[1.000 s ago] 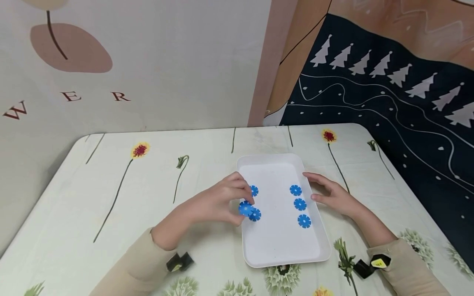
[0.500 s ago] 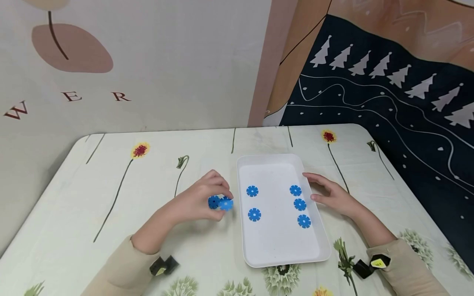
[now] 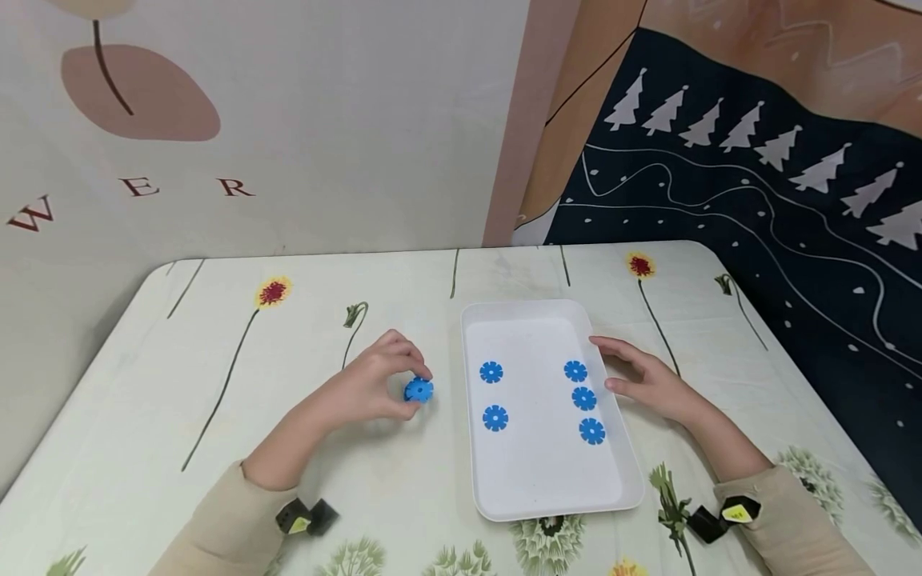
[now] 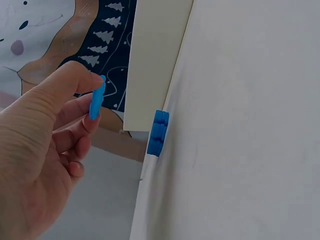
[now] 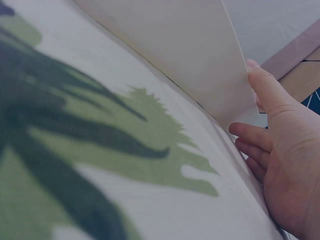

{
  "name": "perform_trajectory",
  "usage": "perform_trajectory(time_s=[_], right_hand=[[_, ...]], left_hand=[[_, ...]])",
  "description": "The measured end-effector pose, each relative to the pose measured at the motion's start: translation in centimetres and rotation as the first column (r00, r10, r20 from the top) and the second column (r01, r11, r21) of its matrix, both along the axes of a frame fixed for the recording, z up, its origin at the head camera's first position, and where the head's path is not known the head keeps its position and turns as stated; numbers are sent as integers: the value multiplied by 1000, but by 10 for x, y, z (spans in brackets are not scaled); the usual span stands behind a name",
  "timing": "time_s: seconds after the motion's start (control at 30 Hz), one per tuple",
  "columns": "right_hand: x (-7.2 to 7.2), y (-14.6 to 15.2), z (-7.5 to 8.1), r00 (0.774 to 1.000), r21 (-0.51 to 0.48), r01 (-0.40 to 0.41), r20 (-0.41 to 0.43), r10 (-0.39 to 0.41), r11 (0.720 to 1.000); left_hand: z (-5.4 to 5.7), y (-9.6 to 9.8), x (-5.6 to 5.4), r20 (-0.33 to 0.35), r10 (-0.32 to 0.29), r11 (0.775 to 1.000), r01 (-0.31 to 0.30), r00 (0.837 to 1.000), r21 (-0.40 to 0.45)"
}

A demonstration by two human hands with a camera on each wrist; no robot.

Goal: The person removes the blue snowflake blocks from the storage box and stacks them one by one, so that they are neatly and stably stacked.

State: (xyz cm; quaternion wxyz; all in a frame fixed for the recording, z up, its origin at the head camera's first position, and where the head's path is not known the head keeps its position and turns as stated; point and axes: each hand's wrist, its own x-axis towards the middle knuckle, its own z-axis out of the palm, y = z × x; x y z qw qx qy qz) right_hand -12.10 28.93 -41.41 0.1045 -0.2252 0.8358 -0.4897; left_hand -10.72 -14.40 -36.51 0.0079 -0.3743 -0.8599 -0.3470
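To the left of the tray, my left hand (image 3: 367, 384) pinches a thin blue notched disc (image 4: 97, 100) between thumb and fingers. In the left wrist view a short stack of blue discs (image 4: 158, 132) stands on the cloth beyond it; in the head view the held disc (image 3: 418, 390) overlaps that stack. The white tray (image 3: 536, 480) carries two discs at its left side, a near one (image 3: 495, 418) and a far one (image 3: 491, 372), with a gap between them. Three discs (image 3: 583, 398) line its right side. My right hand (image 3: 651, 384) rests at the tray's right rim, fingers extended and loosely bent.
A flower-print cloth (image 3: 403, 480) covers the table. Behind it rises a pale printed wall hanging (image 3: 360, 120), with a dark tree-patterned one (image 3: 720, 184) at the right. A black strap device (image 3: 306, 516) sits at the left sleeve.
My left hand has moved left from over the tray to beside it, keeping hold of a blue disc, which now overlaps the stack. My right hand and the tray stay put.
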Motion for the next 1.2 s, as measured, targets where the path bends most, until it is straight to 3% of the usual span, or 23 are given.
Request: perform_trajectory(time_s=[0.43, 0.67, 1.2], right_hand=[[-1, 1, -2, 1000, -2, 4, -4, -4, 1000], [0, 0, -1, 1000, -2, -1, -6, 1, 1000], [1, 0, 1, 1000, -8, 2, 9, -2, 1000]], left_hand=[[-18, -7, -9, 108, 19, 1000, -19, 994, -1], [-25, -8, -13, 111, 18, 1000, -16, 994, -16], [-26, -7, -13, 158, 49, 996, -38, 986, -75]])
